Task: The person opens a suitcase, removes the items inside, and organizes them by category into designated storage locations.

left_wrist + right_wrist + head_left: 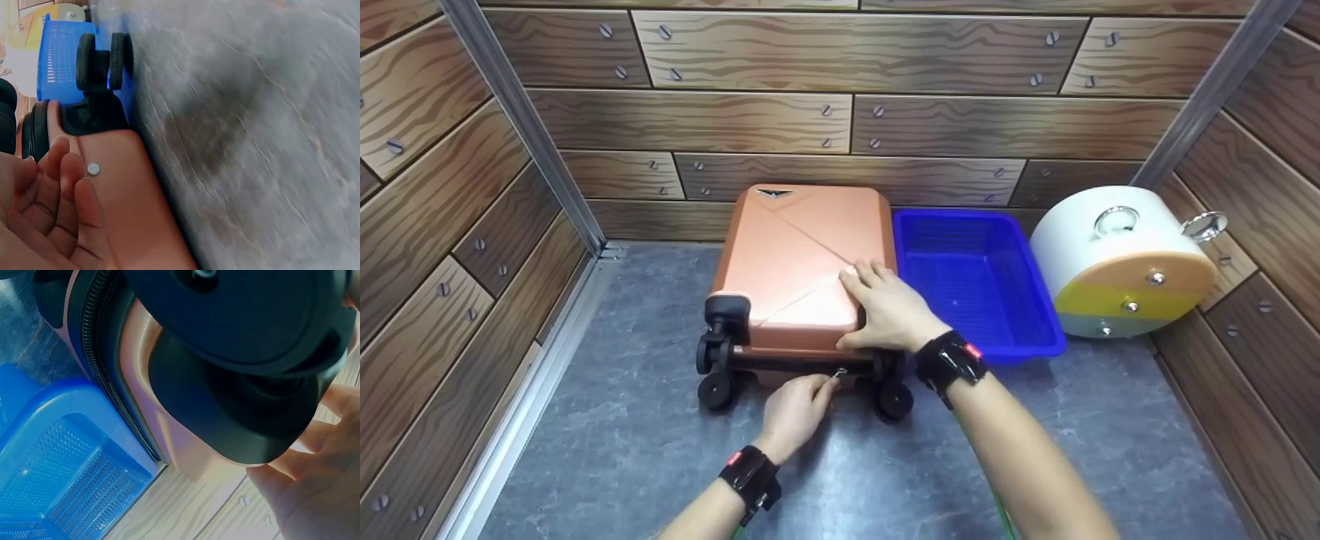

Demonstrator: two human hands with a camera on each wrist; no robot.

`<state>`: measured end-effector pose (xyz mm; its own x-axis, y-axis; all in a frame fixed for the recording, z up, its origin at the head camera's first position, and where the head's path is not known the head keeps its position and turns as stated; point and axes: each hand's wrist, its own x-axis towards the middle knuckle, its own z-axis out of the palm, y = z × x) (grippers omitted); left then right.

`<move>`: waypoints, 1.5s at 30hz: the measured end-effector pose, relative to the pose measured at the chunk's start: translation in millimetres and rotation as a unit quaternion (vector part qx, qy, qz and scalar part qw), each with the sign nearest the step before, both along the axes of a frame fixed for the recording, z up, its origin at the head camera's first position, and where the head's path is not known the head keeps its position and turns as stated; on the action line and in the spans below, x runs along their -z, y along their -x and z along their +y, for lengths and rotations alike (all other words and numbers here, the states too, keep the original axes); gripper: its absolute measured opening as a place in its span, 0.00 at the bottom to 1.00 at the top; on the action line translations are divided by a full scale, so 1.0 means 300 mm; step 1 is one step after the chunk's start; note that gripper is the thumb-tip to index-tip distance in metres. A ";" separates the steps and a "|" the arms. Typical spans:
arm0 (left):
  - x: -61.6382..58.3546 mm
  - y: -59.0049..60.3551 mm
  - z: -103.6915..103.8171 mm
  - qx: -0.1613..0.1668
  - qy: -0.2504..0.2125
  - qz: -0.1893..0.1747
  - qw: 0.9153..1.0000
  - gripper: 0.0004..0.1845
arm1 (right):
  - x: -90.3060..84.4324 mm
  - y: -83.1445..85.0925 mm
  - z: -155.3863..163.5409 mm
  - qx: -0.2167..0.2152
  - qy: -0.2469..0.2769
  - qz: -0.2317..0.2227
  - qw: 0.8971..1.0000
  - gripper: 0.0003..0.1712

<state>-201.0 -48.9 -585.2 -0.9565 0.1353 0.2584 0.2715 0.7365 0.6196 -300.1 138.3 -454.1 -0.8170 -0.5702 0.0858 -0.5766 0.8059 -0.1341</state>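
Note:
An orange-pink hard-shell suitcase (802,255) lies flat on the floor, its black wheels (715,391) toward me. At the wheel end, my left hand (799,412) pinches a small silver zipper pull (841,372) between thumb and index finger. The other fingers of that hand curl loosely beside the shell in the left wrist view. My right hand (896,311) rests spread on the suitcase's near right corner, thumb over the front edge. In the right wrist view, a wheel (253,320) covers part of the corner, and the black zipper (93,337) runs along the side.
A blue plastic basket (1054,341) stands against the suitcase's right side. Right of it is a white rounded box (1091,232) with coloured drawer fronts and round metal handles. Wood-patterned walls (750,120) enclose the grey floor (637,375) at the back and both sides.

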 end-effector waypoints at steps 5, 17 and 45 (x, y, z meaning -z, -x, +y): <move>0.001 -0.010 -0.041 -0.013 0.014 0.013 1.000 0.13 | -0.004 0.000 0.002 0.000 0.002 -0.001 1.000 0.69; 0.019 -0.022 -0.196 -0.054 0.012 0.001 0.998 0.14 | 0.001 -0.004 0.011 0.002 -0.002 0.001 1.000 0.70; 0.008 0.006 -0.570 -0.160 -0.051 -0.098 0.981 0.14 | -0.001 0.001 0.007 -0.001 0.006 -0.008 1.000 0.69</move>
